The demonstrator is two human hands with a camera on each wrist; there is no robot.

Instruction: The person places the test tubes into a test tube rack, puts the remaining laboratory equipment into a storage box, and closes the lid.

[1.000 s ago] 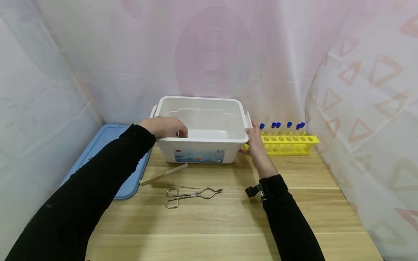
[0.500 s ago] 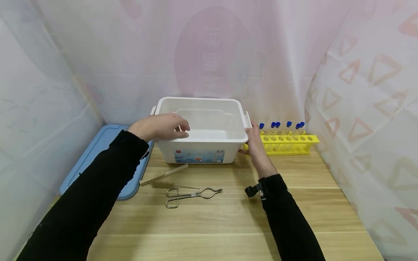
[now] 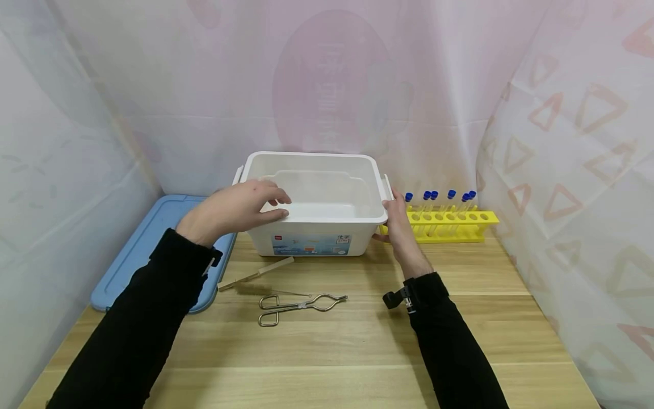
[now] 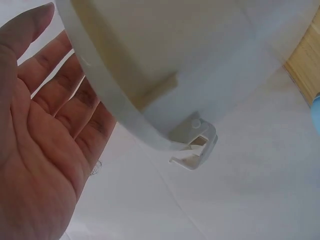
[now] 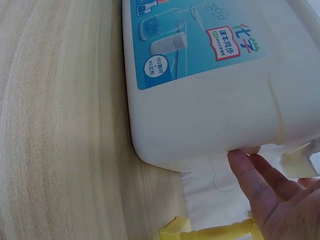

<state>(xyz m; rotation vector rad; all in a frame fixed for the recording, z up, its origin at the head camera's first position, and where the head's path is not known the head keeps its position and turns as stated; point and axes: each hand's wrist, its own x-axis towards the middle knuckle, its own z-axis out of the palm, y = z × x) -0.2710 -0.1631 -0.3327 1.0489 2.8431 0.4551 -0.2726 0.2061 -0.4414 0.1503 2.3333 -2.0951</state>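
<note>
A white plastic storage box (image 3: 363,237) with a blue printed label (image 3: 311,245) stands at the back of the wooden table. My left hand (image 3: 232,207) is raised just in front of its near left rim, fingers loosely bent and nothing held. The left wrist view shows that palm (image 4: 42,135) beside the box rim, with a white handle clip (image 4: 200,145) beyond. At the right end of the box my right hand (image 3: 401,227) grips below the rim, by the handle. In the right wrist view its fingertips (image 5: 240,161) press against the side wall (image 5: 210,145).
Metal crucible tongs (image 3: 304,305), a test tube brush (image 3: 249,289) and a wooden test tube holder (image 3: 255,274) lie before the box. A blue lid (image 3: 133,255) lies on the left. On the right, a yellow rack (image 3: 449,235) holds several tubes with blue caps (image 3: 452,193).
My left hand has risen out of the box over its near rim and drawn back to the left, its fingers loosening. The right hand stays at the box's right end.
</note>
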